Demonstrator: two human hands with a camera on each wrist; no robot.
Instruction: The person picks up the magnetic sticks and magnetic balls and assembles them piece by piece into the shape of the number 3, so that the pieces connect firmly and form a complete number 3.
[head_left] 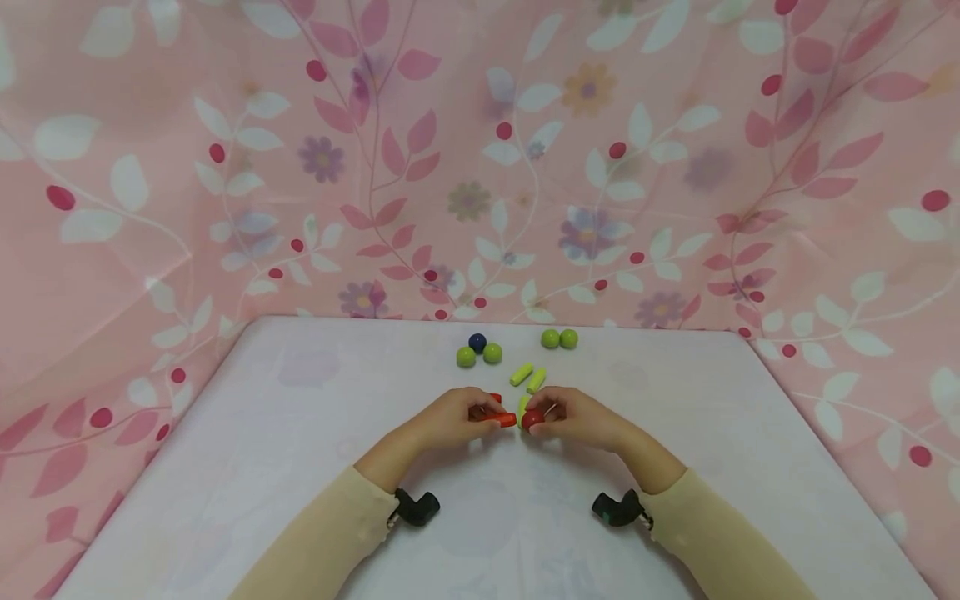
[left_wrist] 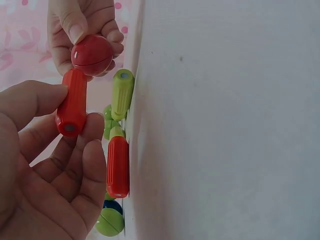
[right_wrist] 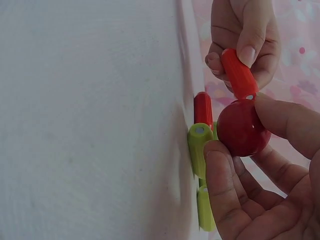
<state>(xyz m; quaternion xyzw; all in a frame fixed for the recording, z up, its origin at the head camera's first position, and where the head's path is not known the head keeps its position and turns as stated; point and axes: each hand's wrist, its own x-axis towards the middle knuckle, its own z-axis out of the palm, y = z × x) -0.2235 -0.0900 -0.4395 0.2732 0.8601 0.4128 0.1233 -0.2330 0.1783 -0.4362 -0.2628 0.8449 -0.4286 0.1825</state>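
Above the table, my left hand (head_left: 453,417) pinches a red magnetic rod (left_wrist: 73,102) between thumb and fingers, one end pointing right. My right hand (head_left: 581,419) holds a dark red ball (right_wrist: 243,128) between thumb and fingertips. In the head view a small gap shows between rod and ball; the wrist views overlap them. A second red rod (left_wrist: 118,167) lies on the table behind my left hand. Just behind the ball is a yellow-green rod (right_wrist: 200,150), partly hidden in the head view by my right hand.
Two more yellow-green rods (head_left: 522,374) lie farther back. Beyond them sit a dark blue ball (head_left: 477,342) with two green balls (head_left: 466,357) beside it, and another green pair (head_left: 551,338) to the right. Floral cloth (head_left: 480,167) hangs behind the white table (head_left: 225,467).
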